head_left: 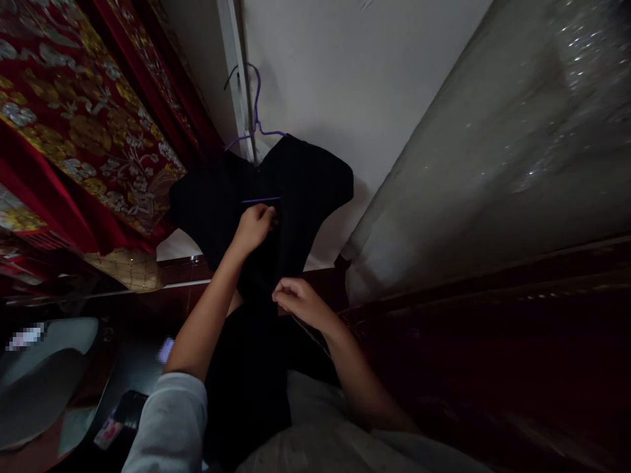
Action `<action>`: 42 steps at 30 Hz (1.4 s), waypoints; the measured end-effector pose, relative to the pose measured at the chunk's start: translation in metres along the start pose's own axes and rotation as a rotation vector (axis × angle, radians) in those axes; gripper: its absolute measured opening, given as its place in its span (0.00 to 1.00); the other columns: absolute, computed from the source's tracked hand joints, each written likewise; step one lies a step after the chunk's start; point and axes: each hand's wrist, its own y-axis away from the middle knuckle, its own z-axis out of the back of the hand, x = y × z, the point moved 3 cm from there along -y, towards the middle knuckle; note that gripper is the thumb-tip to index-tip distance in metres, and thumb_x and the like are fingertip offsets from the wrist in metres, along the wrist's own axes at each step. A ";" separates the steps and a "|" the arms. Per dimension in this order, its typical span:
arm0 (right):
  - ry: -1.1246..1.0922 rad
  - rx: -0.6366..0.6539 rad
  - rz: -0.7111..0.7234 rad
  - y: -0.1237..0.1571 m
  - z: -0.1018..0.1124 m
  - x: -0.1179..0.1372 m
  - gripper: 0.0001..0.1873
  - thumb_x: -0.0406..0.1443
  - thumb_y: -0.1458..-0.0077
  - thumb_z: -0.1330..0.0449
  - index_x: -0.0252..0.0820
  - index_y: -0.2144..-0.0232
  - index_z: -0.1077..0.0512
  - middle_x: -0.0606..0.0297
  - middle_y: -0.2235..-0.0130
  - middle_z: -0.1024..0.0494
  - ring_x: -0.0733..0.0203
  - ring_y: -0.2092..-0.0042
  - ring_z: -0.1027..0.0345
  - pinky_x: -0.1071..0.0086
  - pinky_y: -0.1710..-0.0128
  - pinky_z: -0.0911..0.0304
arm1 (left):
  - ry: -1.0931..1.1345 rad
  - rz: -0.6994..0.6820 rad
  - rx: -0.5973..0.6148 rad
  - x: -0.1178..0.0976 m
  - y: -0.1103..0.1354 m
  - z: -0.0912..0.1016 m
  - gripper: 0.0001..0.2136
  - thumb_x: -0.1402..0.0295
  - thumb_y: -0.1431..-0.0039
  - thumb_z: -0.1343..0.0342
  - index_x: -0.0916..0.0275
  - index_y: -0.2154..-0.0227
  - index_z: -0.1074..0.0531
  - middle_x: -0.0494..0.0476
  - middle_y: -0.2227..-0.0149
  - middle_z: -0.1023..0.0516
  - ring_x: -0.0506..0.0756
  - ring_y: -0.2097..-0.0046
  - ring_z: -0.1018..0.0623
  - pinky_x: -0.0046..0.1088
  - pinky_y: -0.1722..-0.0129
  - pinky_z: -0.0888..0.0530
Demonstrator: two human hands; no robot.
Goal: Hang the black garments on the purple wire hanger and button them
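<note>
A dark short-sleeved shirt hangs in front of me on a purple hanger. Its front is parted in the middle, where the hanger's lower bar shows. My left hand is closed at the opening, just below that bar, its fingertips against the dark cloth. Lower down, my right hand is pinched at the garment's front edge near the hem. Both hands seem to grip the cloth, though the dim light hides exactly what lies between the fingers.
A red curtain with gold and silver flowers hangs on the left. Plastic-wrapped material leans along the right. Behind the shirt is a white wall. At lower left stands a dark table beside a pale chair.
</note>
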 end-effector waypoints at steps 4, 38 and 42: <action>0.011 0.013 -0.005 0.002 -0.001 0.000 0.08 0.39 0.50 0.42 0.40 0.76 0.30 0.72 0.80 0.32 0.69 0.77 0.40 0.73 0.76 0.47 | 0.190 -0.055 0.095 -0.001 0.003 -0.003 0.08 0.69 0.32 0.47 0.65 0.67 0.27 0.52 0.70 0.23 0.46 0.76 0.30 0.22 0.73 0.35; -0.069 0.025 -0.030 0.008 0.006 0.004 0.09 0.40 0.53 0.40 0.41 0.77 0.29 0.73 0.82 0.35 0.69 0.78 0.44 0.72 0.75 0.48 | 0.613 0.038 0.047 -0.011 0.017 -0.005 0.06 0.70 0.34 0.41 0.63 0.68 0.29 0.45 0.77 0.33 0.44 0.76 0.31 0.17 0.75 0.34; -0.120 0.032 -0.027 0.009 0.006 0.003 0.09 0.40 0.53 0.39 0.41 0.78 0.31 0.74 0.82 0.37 0.70 0.78 0.45 0.72 0.74 0.47 | 0.688 0.040 0.048 -0.015 0.024 0.000 0.08 0.66 0.30 0.45 0.62 0.66 0.28 0.49 0.72 0.28 0.44 0.72 0.27 0.17 0.68 0.27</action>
